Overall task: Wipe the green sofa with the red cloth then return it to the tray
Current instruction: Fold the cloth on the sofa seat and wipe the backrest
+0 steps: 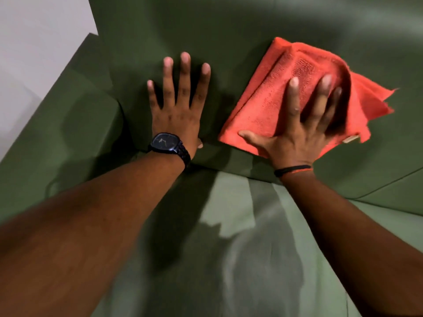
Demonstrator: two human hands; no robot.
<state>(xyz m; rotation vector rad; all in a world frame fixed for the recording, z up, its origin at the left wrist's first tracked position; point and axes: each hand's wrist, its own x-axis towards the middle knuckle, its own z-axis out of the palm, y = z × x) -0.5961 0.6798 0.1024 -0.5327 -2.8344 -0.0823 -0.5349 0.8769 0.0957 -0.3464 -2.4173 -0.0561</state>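
Note:
The green sofa (pixel 229 24) fills the head view, its backrest above and its seat cushion below. A folded red cloth (pixel 281 88) lies flat against the backrest at the right. My right hand (pixel 302 126) presses on the cloth with fingers spread, palm over its lower half. My left hand (pixel 178 106), with a dark wristwatch, rests flat and empty on the backrest to the left of the cloth, fingers apart. The tray is not in view.
The sofa's left armrest (pixel 59 124) rises at the left, with a pale wall (pixel 34 42) behind it. The seat cushion (pixel 240 236) stretches below both forearms. A seam between back cushions (pixel 389 184) runs at the right.

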